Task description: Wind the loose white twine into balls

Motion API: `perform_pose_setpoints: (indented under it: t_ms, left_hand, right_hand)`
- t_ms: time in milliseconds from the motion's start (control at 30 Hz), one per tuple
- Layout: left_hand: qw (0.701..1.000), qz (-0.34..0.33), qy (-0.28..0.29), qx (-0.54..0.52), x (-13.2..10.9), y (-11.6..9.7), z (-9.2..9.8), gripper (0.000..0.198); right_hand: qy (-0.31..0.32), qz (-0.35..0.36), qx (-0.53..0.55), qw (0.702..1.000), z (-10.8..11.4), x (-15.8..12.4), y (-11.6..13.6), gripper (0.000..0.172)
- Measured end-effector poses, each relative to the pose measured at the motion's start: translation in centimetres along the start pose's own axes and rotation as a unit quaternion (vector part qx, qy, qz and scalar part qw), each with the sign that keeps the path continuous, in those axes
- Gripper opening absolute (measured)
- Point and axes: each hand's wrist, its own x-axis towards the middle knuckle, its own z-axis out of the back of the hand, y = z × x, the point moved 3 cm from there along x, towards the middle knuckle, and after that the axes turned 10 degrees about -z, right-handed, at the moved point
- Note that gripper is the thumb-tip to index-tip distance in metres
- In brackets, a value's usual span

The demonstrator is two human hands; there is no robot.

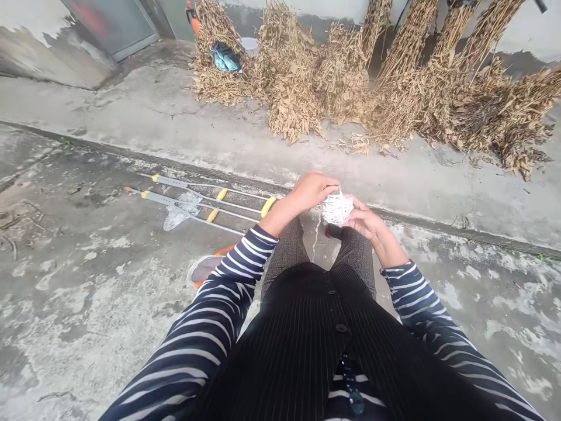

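A ball of white string (336, 209) is held up in front of my knees. My right hand (367, 223) grips its right side, thumb and fingers around it. At the top of the ball, my left hand (312, 190) pinches a strand of the string between thumb and fingers. From the ball's left side a loose strand (316, 234) hangs down between my legs. Part of the ball is hidden behind the fingers.
Two crutches (210, 202) lie on the concrete at the left, with a clear plastic bag (182, 211) by them. Several bundles of dried stalks (293, 88) lean on the wall beyond a low step. A blue and black cloth (225, 57) rests on one bundle.
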Motion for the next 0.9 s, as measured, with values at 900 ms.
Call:
perform_pose_setpoints:
  t_ms: [900]
  left_hand:
    - [0.998, 0.002, 0.062, 0.006, 0.4, -0.1, -1.0, 0.027]
  right_hand:
    - [-0.057, 0.002, -0.062, 0.996, 2.6, 0.7, 0.2, 0.052]
